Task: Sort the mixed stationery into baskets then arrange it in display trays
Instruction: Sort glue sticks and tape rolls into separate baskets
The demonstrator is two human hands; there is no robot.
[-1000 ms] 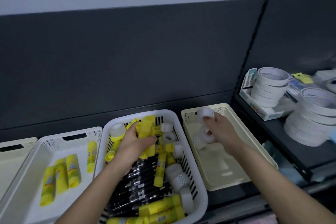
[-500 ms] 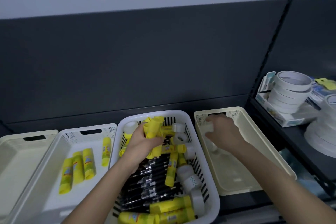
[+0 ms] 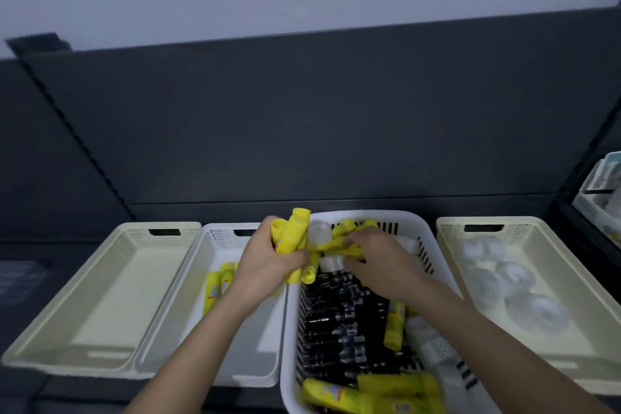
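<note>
My left hand (image 3: 268,262) grips a bunch of yellow glue sticks (image 3: 291,235) above the left rim of the white slotted basket (image 3: 425,235), which is filled with black pens (image 3: 339,312), more glue sticks and small tape rolls (image 3: 433,343). My right hand (image 3: 379,262) reaches into the far end of that basket, fingers curled over yellow glue sticks there; the blur hides whether they grip one. A white tray (image 3: 215,255) to the left holds a few glue sticks (image 3: 218,282). The cream tray (image 3: 524,228) on the right holds clear tape rolls (image 3: 514,279).
A bare cream tray (image 3: 111,279) sits at the far left. The dark shelf back panel (image 3: 319,111) rises behind all trays. At the right edge a neighbouring shelf holds a box of white tape (image 3: 601,191). The whole frame is motion-blurred.
The view has swung left. My right hand left the cream tray, without the tape rolls, and moved into the slotted basket. My left hand lifted its glue sticks toward the basket's left rim.
</note>
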